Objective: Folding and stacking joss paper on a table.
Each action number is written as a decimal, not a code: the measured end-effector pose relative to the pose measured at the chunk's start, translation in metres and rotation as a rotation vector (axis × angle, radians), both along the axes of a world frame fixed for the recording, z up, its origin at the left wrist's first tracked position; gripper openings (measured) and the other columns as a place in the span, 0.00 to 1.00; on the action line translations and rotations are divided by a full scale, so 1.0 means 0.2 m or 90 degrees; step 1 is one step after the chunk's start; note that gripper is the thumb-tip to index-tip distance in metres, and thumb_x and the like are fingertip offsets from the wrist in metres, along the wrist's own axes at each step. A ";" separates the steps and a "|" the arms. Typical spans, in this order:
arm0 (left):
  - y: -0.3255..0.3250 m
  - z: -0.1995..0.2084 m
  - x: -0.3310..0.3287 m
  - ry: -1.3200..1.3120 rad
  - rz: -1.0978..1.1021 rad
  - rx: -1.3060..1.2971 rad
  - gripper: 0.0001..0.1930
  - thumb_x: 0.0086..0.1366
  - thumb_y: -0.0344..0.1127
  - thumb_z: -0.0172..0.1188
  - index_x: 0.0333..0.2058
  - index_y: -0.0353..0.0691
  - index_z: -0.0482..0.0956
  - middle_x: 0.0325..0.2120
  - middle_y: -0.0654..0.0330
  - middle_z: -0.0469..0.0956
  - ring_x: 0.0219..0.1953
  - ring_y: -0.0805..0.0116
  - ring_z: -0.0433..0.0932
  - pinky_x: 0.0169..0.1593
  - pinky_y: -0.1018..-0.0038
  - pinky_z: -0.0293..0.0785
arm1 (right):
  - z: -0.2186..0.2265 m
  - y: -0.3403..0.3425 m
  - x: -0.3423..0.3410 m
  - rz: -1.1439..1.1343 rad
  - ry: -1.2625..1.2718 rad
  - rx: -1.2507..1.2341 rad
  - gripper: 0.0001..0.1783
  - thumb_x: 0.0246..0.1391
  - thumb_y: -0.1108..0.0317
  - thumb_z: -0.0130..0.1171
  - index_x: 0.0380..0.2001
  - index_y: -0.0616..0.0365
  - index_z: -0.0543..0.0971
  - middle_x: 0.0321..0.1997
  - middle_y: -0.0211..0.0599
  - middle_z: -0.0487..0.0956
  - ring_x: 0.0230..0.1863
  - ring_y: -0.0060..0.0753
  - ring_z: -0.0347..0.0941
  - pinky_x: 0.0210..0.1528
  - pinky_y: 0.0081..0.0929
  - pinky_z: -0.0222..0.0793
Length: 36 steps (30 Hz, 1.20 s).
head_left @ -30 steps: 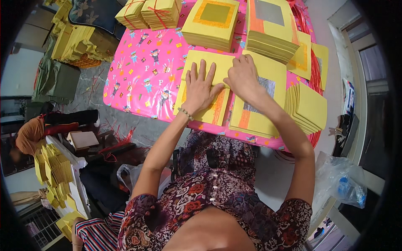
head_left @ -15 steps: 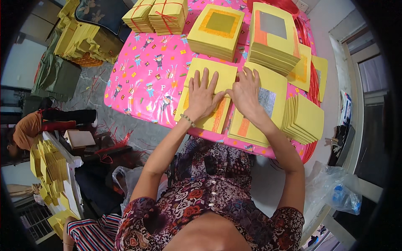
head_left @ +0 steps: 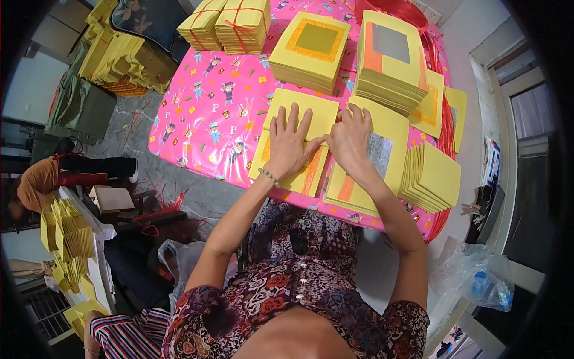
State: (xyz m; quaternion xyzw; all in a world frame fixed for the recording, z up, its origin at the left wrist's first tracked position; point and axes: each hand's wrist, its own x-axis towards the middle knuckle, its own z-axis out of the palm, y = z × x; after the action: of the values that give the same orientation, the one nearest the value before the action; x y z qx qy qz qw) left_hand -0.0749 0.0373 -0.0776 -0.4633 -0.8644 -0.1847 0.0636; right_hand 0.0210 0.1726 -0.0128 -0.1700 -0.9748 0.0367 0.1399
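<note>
My left hand point(head_left: 292, 140) lies flat with spread fingers on a folded yellow paper sheet point(head_left: 314, 107), which has an orange-printed patch partly covered by the hand. Beside it, my right hand point(head_left: 351, 136) is closed, its fingers curled near the sheet's right edge and close to my left thumb. What the curled fingers hold, if anything, is hidden. Under my right hand and wrist lies a stack of yellow sheets point(head_left: 391, 128) with a silver square and an orange strip. A beaded bracelet point(head_left: 269, 177) circles my left wrist.
Behind my hands stand two tall yellow paper stacks point(head_left: 311, 45) point(head_left: 391, 75) on the pink patterned tablecloth point(head_left: 203, 128). Bundles tied with red string point(head_left: 241, 27) sit at the far left. A fanned pile point(head_left: 431, 176) and red strands point(head_left: 447, 119) lie right. Another person point(head_left: 39, 185) bends at left.
The table and everything on it sit slightly lower in the view. Both hands keep nearly the same place on the paper, the right one still curled.
</note>
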 end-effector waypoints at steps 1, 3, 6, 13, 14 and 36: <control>0.00 0.00 0.00 -0.003 0.002 -0.001 0.38 0.66 0.65 0.46 0.68 0.49 0.58 0.68 0.45 0.53 0.68 0.36 0.48 0.67 0.45 0.45 | 0.00 0.00 0.00 -0.002 0.001 0.000 0.14 0.35 0.62 0.69 0.24 0.63 0.86 0.44 0.49 0.77 0.60 0.50 0.62 0.67 0.53 0.46; 0.00 0.00 0.00 -0.001 0.002 -0.005 0.38 0.66 0.65 0.46 0.68 0.50 0.58 0.68 0.45 0.53 0.69 0.37 0.48 0.68 0.45 0.45 | -0.01 0.00 0.00 0.000 0.002 0.003 0.14 0.35 0.62 0.69 0.24 0.63 0.86 0.43 0.49 0.78 0.60 0.50 0.62 0.67 0.53 0.47; 0.01 0.01 0.00 0.001 0.006 -0.011 0.38 0.66 0.65 0.46 0.68 0.50 0.58 0.68 0.45 0.53 0.69 0.37 0.48 0.68 0.45 0.45 | -0.02 0.01 -0.01 0.004 0.012 0.011 0.13 0.35 0.63 0.69 0.23 0.63 0.86 0.42 0.49 0.78 0.59 0.50 0.63 0.66 0.53 0.48; 0.01 -0.01 0.00 -0.003 0.010 -0.010 0.39 0.66 0.65 0.46 0.68 0.47 0.58 0.68 0.45 0.52 0.69 0.37 0.46 0.69 0.47 0.41 | 0.10 0.03 -0.04 0.087 0.043 0.088 0.12 0.37 0.62 0.71 0.21 0.61 0.82 0.39 0.46 0.79 0.54 0.49 0.70 0.57 0.45 0.60; 0.01 -0.01 0.00 -0.008 0.012 -0.015 0.39 0.66 0.65 0.46 0.68 0.47 0.58 0.68 0.45 0.52 0.69 0.37 0.46 0.69 0.47 0.41 | 0.09 0.03 -0.06 0.089 0.038 0.083 0.12 0.37 0.62 0.71 0.21 0.61 0.82 0.39 0.46 0.79 0.54 0.49 0.70 0.57 0.45 0.60; -0.04 -0.02 -0.04 -0.015 -0.008 -0.007 0.32 0.70 0.55 0.44 0.69 0.53 0.54 0.69 0.48 0.51 0.70 0.40 0.48 0.68 0.47 0.46 | 0.07 0.06 -0.29 0.169 -0.507 0.004 0.16 0.51 0.54 0.66 0.34 0.56 0.84 0.36 0.42 0.84 0.45 0.44 0.80 0.59 0.46 0.62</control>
State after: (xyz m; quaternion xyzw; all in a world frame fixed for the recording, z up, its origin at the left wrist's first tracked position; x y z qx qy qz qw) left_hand -0.0835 0.0293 -0.0823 -0.4665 -0.8634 -0.1857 0.0493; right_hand -0.0380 0.1854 0.0012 -0.0431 -0.9664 -0.0170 -0.2529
